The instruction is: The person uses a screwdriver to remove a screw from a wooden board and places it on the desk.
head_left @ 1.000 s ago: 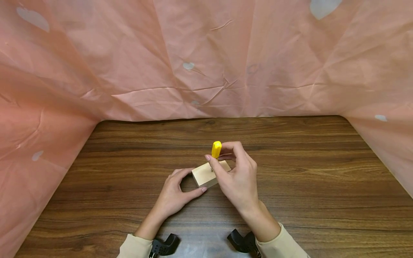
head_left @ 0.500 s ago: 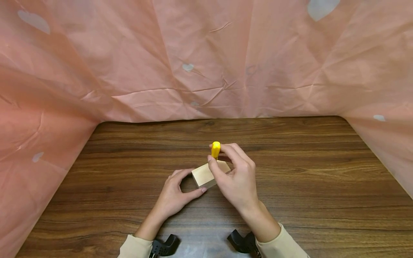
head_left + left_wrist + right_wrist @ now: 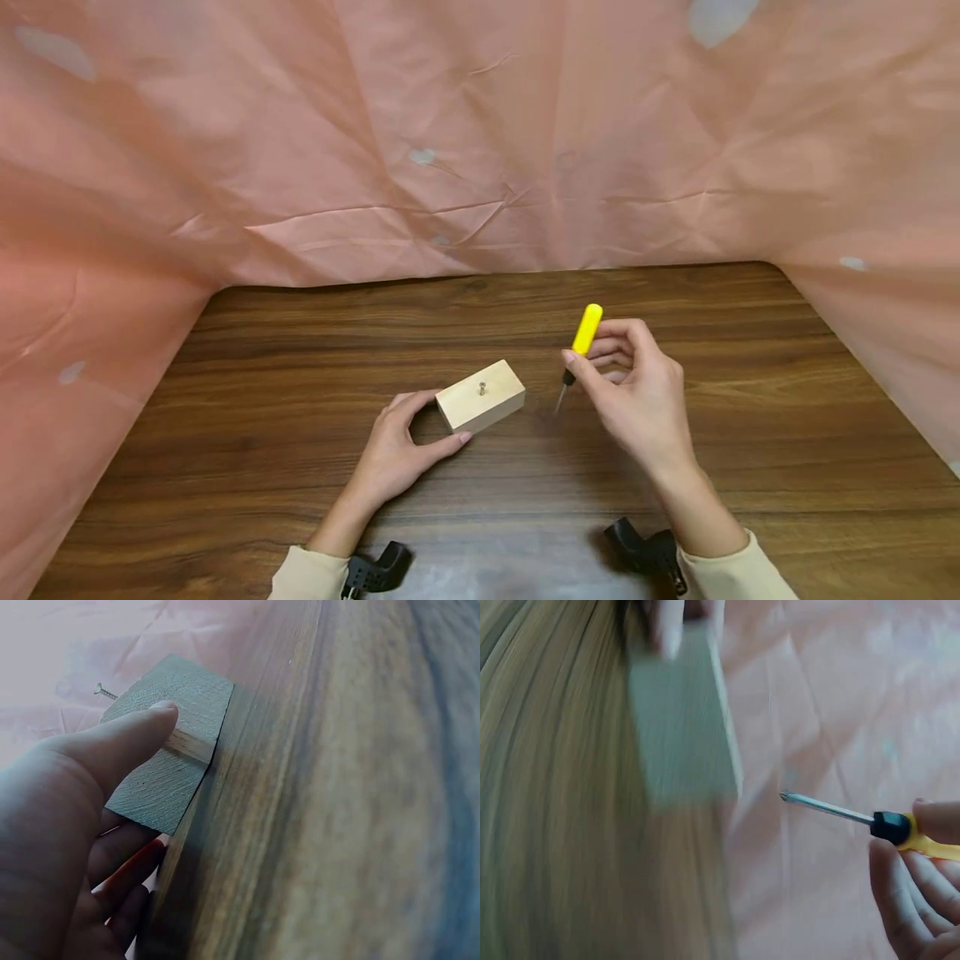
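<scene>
A pale wooden block lies on the table, a screw standing up from the middle of its top face. My left hand grips the block's left end between thumb and fingers; in the left wrist view the thumb presses on its side and the screw pokes out part-way. To the right, my right hand pinches a yellow-handled screwdriver, its tip pointing down over the table, apart from the block. In the right wrist view the screwdriver's metal shaft ends in a cross-shaped tip.
The brown wood-grain table spreads out around both hands. A pink cloth with pale hearts hangs along the back and sides. Black wrist mounts sit at both cuffs.
My right hand has lifted the screwdriver off the screw and carried it to the right, tilting it. The screw on the block now shows. My left hand keeps its grip on the block.
</scene>
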Demonstrator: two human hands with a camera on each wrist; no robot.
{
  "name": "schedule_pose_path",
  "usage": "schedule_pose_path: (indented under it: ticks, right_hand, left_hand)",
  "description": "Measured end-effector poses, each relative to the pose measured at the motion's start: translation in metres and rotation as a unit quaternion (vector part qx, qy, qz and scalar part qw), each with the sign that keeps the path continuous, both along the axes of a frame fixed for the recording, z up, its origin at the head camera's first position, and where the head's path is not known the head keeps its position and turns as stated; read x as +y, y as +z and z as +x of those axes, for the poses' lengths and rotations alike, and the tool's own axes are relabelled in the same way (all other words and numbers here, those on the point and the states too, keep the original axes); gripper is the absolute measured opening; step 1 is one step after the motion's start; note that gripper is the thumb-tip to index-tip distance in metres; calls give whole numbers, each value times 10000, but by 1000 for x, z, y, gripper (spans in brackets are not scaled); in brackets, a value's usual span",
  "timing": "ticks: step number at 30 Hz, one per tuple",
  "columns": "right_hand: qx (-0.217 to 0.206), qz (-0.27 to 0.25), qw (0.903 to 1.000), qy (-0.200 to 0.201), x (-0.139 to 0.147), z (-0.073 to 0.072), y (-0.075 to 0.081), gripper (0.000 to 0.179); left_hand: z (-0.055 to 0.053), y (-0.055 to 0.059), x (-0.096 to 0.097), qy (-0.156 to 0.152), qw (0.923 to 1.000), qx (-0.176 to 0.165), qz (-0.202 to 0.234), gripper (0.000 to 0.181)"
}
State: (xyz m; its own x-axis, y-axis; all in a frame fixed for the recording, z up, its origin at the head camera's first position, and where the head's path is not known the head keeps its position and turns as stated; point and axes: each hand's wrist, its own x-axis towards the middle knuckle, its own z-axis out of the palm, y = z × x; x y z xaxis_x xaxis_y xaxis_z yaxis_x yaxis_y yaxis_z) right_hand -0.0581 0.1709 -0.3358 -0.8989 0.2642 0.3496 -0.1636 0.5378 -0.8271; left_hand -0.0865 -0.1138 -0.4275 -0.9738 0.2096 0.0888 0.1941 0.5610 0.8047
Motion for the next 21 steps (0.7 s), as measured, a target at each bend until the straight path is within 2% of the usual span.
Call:
schedule_pose_path:
  ticks: [3, 6, 9, 16, 21]
  right_hand:
    - [-761, 594, 9950, -269, 36, 2, -8, 35]
    - [-1500, 1098, 9820, -325, 70, 3, -18, 41]
    - [-2043, 1315, 9697, -275, 98, 3, -28, 46]
    - [-2711, 1647, 9479, -285, 130, 7, -45, 46]
    - [-2685, 1871, 9439, -439, 133, 9, -52, 45]
  left_hand:
    - [0, -1, -3, 31, 10000, 75, -19, 57]
    - [1, -3, -5, 62, 9997, 226, -38, 56]
    - [2, -4, -7, 94, 9996, 274, -12, 56]
    - [3, -2, -8, 93, 10000, -28, 24, 57]
    - [3, -2, -8, 88, 9999, -107, 2, 58]
